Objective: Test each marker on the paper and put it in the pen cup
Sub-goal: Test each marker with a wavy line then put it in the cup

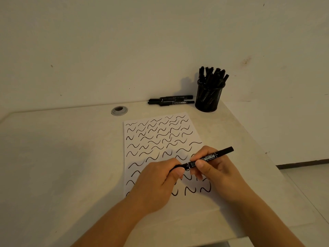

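Marker (210, 158) sits tilted above the paper (160, 139), held btwn both hands. Left hand (156, 182) curls around its lower-left end; right hand (213, 168) pinches the barrel w/ thumb and fingers, far end poking up-right. Paper lies on the surface (62, 157), covered w/ black squiggles. Pen cup (209, 98), black mesh, stands at the back right, packed w/ black markers upright. Spare markers (170, 100) lie flat just left of the cup. Round metal grommet (119, 110) further left.

Dim, warm light; wide-angle edge distortion.
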### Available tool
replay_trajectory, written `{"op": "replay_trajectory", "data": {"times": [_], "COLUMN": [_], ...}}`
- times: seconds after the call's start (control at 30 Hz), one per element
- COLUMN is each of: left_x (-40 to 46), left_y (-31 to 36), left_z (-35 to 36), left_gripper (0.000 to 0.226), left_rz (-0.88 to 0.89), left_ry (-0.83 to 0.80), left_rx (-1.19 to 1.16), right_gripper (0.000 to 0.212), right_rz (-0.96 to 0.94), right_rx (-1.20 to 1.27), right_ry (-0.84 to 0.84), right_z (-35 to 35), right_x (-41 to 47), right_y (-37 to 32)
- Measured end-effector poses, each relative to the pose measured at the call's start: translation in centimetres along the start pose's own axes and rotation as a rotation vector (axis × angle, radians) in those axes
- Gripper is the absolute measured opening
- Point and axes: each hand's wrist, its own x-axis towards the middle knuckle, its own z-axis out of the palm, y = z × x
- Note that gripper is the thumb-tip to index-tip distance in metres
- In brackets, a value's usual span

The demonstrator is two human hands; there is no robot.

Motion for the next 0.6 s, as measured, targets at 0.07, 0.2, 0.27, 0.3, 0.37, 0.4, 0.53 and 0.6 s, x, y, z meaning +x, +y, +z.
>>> {"op": "replay_trajectory", "data": {"times": [0.07,0.2,0.27,0.3,0.37,0.4,0.53,0.6], "left_x": [0.0,0.2,0.2,0.1,0.0,0.0,1.3,2.5], "left_y": [0.0,0.0,0.0,0.1,0.1,0.1,0.2,0.3], "left_z": [0.0,0.1,0.1,0.1,-0.1,-0.4,-1.8,-2.7], "left_gripper": [0.021,0.030,0.023,0.015,0.009,0.011,0.009,0.007], "left_rz": [0.000,0.019,0.007,-0.008,-0.039,-0.052,-0.073,-0.073], "left_ry": [0.003,0.033,0.054,0.066,0.096,0.107,0.102,0.101], "left_rx": [0.002,0.020,0.022,0.017,0.032,0.050,0.158,0.209], "right_gripper": [0.011,0.010,0.013,0.010,0.007,0.010,0.020,0.017], "right_rz": [-0.005,-0.006,-0.012,-0.027,-0.034,-0.031,-0.109,-0.258], "right_rx": [-0.013,-0.038,-0.071,-0.068,-0.090,-0.158,-0.589,-0.946], "right_ry": [-0.001,0.035,0.110,0.188,0.355,0.394,0.400,0.324], "right_z": [0.0,0.2,0.3,0.1,-0.6,-0.8,-1.8,-2.0], "right_x": [0.0,0.1,0.1,0.2,0.5,0.8,2.0,2.8], "right_y": [0.0,0.0,0.0,0.3,0.4,0.1,-0.9,-1.9]}}
